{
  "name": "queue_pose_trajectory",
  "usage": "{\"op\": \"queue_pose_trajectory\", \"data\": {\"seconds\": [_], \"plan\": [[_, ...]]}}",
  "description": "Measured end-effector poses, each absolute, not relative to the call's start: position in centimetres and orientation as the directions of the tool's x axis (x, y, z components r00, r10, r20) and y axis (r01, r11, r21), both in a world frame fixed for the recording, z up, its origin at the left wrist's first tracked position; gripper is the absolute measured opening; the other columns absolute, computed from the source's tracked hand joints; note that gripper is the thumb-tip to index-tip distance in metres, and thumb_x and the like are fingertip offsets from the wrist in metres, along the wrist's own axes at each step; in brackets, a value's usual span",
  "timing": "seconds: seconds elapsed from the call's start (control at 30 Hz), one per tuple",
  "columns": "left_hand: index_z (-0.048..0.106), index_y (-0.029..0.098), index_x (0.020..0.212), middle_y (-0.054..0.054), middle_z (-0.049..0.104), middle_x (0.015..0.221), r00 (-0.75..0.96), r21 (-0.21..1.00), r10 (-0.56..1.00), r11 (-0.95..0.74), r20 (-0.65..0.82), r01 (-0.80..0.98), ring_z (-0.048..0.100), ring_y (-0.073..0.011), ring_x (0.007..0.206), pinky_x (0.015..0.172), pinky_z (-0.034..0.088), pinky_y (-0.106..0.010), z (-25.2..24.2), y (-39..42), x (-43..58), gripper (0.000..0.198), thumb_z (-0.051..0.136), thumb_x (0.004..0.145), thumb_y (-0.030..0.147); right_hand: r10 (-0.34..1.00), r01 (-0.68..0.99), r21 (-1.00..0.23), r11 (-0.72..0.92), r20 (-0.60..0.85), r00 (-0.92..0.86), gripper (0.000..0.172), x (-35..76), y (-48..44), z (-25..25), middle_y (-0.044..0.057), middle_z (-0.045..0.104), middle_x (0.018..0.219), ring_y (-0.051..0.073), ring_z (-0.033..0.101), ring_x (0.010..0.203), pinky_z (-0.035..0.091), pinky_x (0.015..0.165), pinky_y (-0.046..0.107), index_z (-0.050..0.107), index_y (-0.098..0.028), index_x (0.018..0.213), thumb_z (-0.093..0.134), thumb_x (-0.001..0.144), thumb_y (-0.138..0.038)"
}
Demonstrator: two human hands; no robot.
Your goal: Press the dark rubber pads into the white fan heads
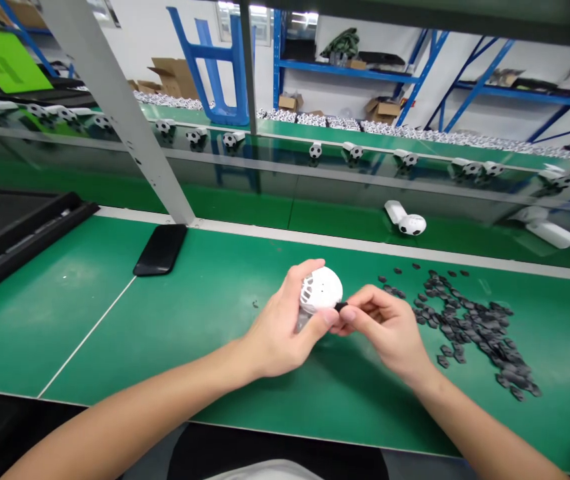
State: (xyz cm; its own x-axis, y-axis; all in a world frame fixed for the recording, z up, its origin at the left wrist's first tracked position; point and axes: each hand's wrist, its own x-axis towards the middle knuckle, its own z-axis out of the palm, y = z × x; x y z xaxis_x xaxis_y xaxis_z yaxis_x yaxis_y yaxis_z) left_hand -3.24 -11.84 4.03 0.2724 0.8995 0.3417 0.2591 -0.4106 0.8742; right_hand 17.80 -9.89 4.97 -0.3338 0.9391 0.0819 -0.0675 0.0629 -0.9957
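Note:
My left hand is closed around a white rounded plastic shell with cut-out slots on its left side and small holes in its face. Thumb and fingers grip it from the left and below. At the shell's lower right edge, my right hand pinches a small black piece between thumb and forefinger. That piece touches or nearly touches the shell. Right of my right hand, a loose heap of small black pieces is spread over the green table.
A black phone lies on the left. Beyond the table's white edge, a green conveyor carries white parts with football-patterned balls. A slanted white post rises at left. Behind stand a blue stool and blue shelves.

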Motion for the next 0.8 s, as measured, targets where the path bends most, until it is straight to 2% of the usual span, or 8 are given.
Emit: {"op": "queue_pose_trajectory", "data": {"seconds": [0.1,0.27,0.43,0.53,0.6,0.67,0.73,0.8], "plan": [[0.023,0.031,0.156,-0.011,0.057,0.127,0.283,0.823,0.892,-0.439,0.352,0.361,0.064,-0.0237,0.097,0.085,0.055,-0.042,3.9,-11.8,-3.0,0.072,0.063,0.098,0.047,0.937,-0.032,-0.991,0.133,0.136,-0.321,0.018,17.4,-10.2,4.7,0.0,0.076,0.069,0.017,0.074,0.061,0.061,0.058,0.025,0.071,-0.023,0.08,0.081,0.09,-0.034],[0.03,0.034,0.15,-0.007,0.058,0.124,0.286,0.753,0.889,-0.456,0.358,0.475,0.064,-0.0221,0.09,0.074,0.055,-0.036,3.8,-11.2,-2.7,0.095,0.083,0.077,0.061,0.951,0.054,-0.994,0.095,0.075,-0.3,0.025,17.1,-10.4,4.2,0.001,0.076,0.069,0.019,0.07,0.06,0.056,0.055,0.027,0.068,-0.022,0.073,0.086,0.085,-0.037],[0.034,0.033,0.147,-0.005,0.06,0.121,0.292,0.727,0.896,-0.443,0.335,0.524,0.062,-0.0172,0.079,0.065,0.052,-0.031,3.7,-10.8,-2.5,0.085,0.08,0.081,0.061,0.96,0.145,-0.969,0.198,0.162,-0.231,0.03,17.2,-9.8,3.3,-0.002,0.067,0.06,0.013,0.057,0.054,0.043,0.049,0.026,0.066,-0.022,0.064,0.086,0.083,-0.034],[0.038,0.032,0.145,-0.005,0.061,0.12,0.298,0.724,0.891,-0.452,0.342,0.522,0.063,-0.0176,0.08,0.068,0.053,-0.032,3.7,-10.6,-2.5,0.08,0.079,0.083,0.061,0.95,0.091,-0.968,0.234,0.208,-0.233,0.029,17.2,-9.4,3.0,-0.003,0.064,0.066,0.014,0.057,0.061,0.047,0.055,0.026,0.062,-0.022,0.067,0.086,0.082,-0.027],[0.038,0.031,0.144,-0.006,0.062,0.121,0.295,0.72,0.886,-0.464,0.358,0.517,0.064,-0.0188,0.083,0.07,0.053,-0.033,3.8,-10.5,-2.6,0.078,0.078,0.084,0.06,0.953,0.028,-0.971,0.238,0.228,-0.2,0.029,17.1,-9.3,2.9,-0.002,0.063,0.077,0.016,0.061,0.072,0.052,0.059,0.026,0.06,-0.024,0.074,0.089,0.077,-0.024],[0.039,0.031,0.143,-0.006,0.062,0.121,0.296,0.712,0.882,-0.471,0.367,0.521,0.065,-0.019,0.083,0.071,0.054,-0.033,3.8,-10.5,-2.5,0.076,0.078,0.084,0.059,0.958,-0.012,-0.973,0.232,0.231,-0.17,0.031,17.0,-9.3,2.8,0.0,0.065,0.094,0.021,0.066,0.091,0.058,0.062,0.027,0.064,-0.027,0.089,0.091,0.074,-0.023],[0.04,0.031,0.144,-0.006,0.063,0.121,0.297,0.7,0.878,-0.478,0.374,0.53,0.065,-0.0191,0.083,0.071,0.054,-0.033,3.8,-10.4,-2.5,0.076,0.079,0.084,0.058,0.958,-0.013,-0.973,0.229,0.227,-0.175,0.041,17.0,-9.3,2.7,0.003,0.066,0.111,0.025,0.066,0.108,0.063,0.066,0.028,0.067,-0.031,0.11,0.09,0.076,-0.023],[0.04,0.03,0.144,-0.006,0.063,0.122,0.297,0.694,0.871,-0.49,0.39,0.527,0.066,-0.0198,0.085,0.073,0.054,-0.033,3.7,-10.4,-2.5,0.077,0.08,0.084,0.057,0.951,0.016,-0.97,0.243,0.235,-0.202,0.053,17.1,-9.2,2.7,0.004,0.065,0.12,0.026,0.064,0.116,0.066,0.07,0.03,0.065,-0.035,0.129,0.086,0.081,-0.024]]}}
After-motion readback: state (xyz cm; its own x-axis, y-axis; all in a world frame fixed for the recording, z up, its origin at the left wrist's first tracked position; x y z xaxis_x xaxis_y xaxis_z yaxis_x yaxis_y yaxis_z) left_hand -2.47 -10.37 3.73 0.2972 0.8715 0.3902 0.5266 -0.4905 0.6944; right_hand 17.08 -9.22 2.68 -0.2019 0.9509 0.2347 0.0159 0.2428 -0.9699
